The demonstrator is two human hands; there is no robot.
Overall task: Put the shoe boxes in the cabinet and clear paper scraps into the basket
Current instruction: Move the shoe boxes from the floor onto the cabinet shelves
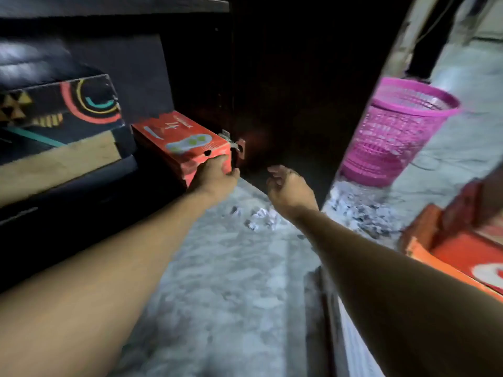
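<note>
Head view, left to right, with everything placed against the red shoe box [177, 140]. Left of it, inside the cabinet [141, 69], a black patterned shoe box [68, 110] lies on top of a stack of other boxes. The red shoe box sits at the cabinet's front edge, touching that stack. The left hand [217, 175] grips its near end, fingers curled over the corner. Just right of the box, a metal hinge [234, 144] joins the dark cabinet door [299, 91]. Right of the box, in front of the door, the right hand [288, 186] hangs with fingers loosely curled, holding nothing. Below and right of the box, paper scraps [261, 219] lie on the mottled floor [231, 295]. Well right of the box, past the door's edge, a pink basket [394, 137] stands upright with more scraps [362, 210] near its base. Farthest right, an orange shoe box [468, 246] is cut off by the frame edge.
</note>
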